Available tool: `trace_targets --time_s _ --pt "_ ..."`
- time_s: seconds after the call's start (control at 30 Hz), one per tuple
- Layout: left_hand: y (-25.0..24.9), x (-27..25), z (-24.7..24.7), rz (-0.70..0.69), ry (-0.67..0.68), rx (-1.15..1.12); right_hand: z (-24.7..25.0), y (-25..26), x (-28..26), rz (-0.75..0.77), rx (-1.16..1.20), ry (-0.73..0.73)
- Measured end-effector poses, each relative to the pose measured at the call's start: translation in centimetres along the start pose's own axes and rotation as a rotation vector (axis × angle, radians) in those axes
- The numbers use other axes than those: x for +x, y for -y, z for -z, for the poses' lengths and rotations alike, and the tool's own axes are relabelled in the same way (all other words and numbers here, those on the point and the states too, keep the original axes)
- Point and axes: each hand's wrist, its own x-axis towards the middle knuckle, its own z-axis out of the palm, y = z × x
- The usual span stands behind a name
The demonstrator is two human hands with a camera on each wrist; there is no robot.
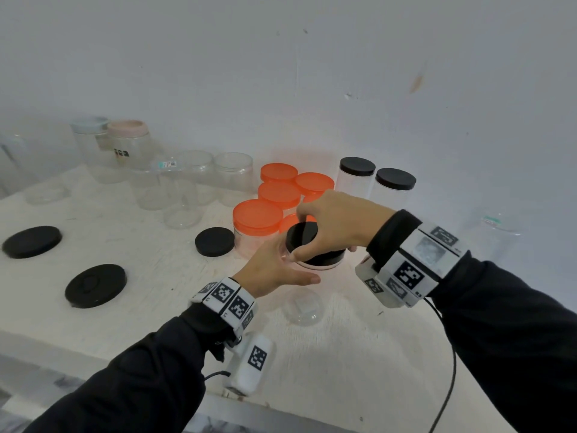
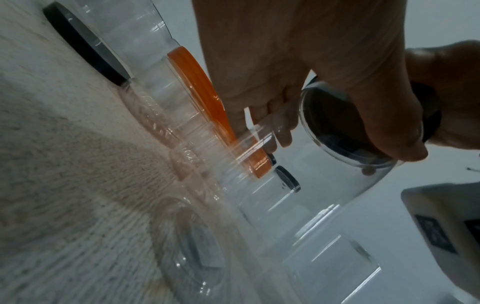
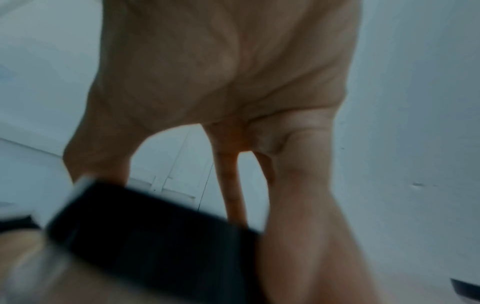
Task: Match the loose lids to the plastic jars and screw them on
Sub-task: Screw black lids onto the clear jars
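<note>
Right hand [image 1: 337, 223] claws down over the round black plastic lid [image 1: 304, 235], fingers curled on its rim, while the left hand [image 1: 274, 267] wraps the clear plastic jar [image 1: 304, 304] beneath it, held up off the white table [image 1: 131, 254] at front centre. Behind, five orange-lidded jars [image 1: 256, 226] and two black-lidded jars [image 1: 374, 179] look finished, but three loose black lids [image 1: 93, 285] and a cluster of open clear jars [image 1: 184, 185] wait, so roughly halfway

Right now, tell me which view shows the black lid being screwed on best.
The head view: the black lid sits atop the clear jar, the right hand gripping it. The left wrist view shows it from below through the jar; the right wrist view shows only a blurred edge.
</note>
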Motion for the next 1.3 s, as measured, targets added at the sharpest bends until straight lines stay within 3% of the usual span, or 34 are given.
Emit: trace_targets --time_s 0.13,0.23,0.7,0.93,1.3 --pt "-0.2 0.2 0.5 0.004 0.038 0.045 1.3 -0.7 0.7 0.095 -0.009 0.228" --pt "-0.2 0.4 0.7 0.006 0.068 0.052 1.5 -0.9 0.9 0.164 0.020 0.286" --pt "-0.1 0.7 0.7 -0.003 0.082 0.008 0.5 -1.4 0.4 0.236 0.145 0.208" --pt "0.2 0.3 0.1 -0.023 0.025 -0.005 -0.3 -1.0 0.3 0.177 0.104 0.054" --pt "-0.1 0.1 0.0 -0.023 0.014 -0.023 -0.8 0.1 0.1 0.067 0.056 -0.064"
